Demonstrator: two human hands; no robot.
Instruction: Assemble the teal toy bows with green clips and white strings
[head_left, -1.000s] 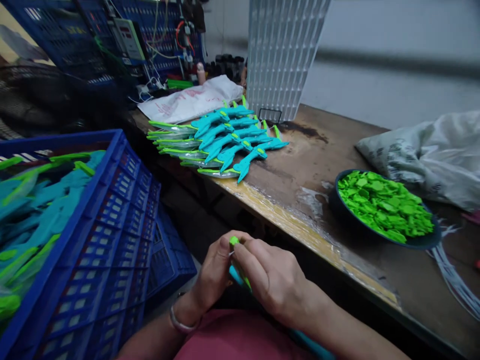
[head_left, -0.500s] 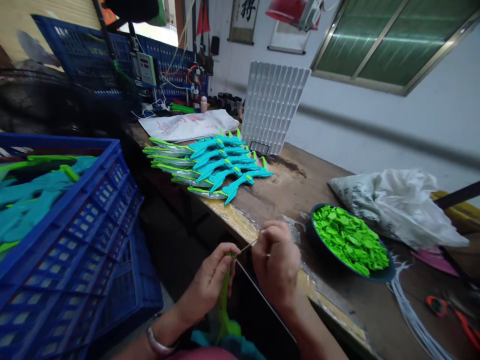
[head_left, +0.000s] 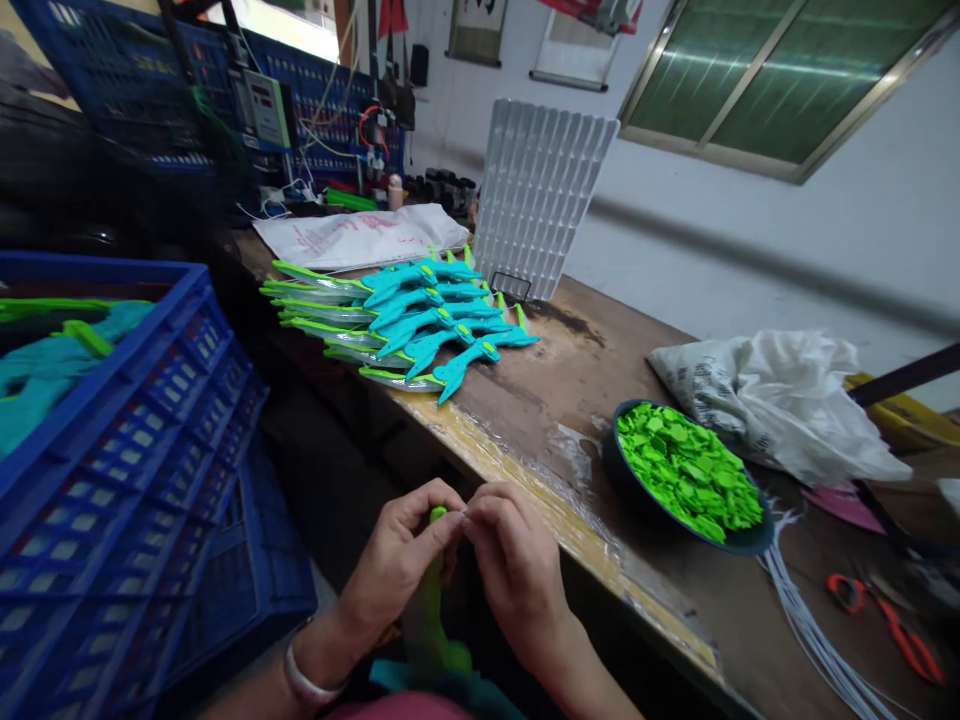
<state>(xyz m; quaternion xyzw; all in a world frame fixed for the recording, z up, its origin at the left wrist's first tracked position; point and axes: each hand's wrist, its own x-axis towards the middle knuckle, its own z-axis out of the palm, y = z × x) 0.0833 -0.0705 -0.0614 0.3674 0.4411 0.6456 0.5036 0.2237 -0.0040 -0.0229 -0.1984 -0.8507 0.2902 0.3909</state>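
My left hand [head_left: 405, 550] is closed round the upper end of a green-and-teal plastic bow-shaped piece [head_left: 431, 600], which stands upright near my lap. Its teal lower part is partly cut off at the bottom of the view. Beside it, my right hand [head_left: 517, 575] pinches a thin white cord [head_left: 466, 510] at the green tip, fingertips touching those of my left hand. Most of the cord is hidden by my fingers. Ahead on the table, several similar teal-and-green pieces [head_left: 465, 365] lie overlapping in a row.
A dark bowl [head_left: 611, 465] of small green plastic parts stands on the wooden table [head_left: 525, 420]. Right of it lie white cords [head_left: 799, 625], orange-handled scissors [head_left: 889, 615] and a white sack [head_left: 810, 410]. Blue crates [head_left: 150, 440] stand at left; a ribbed panel [head_left: 544, 190] stands upright behind.
My right hand has come down and left, from pulling the cord taut away from the tip to meeting my left hand there. The view has shifted slightly.
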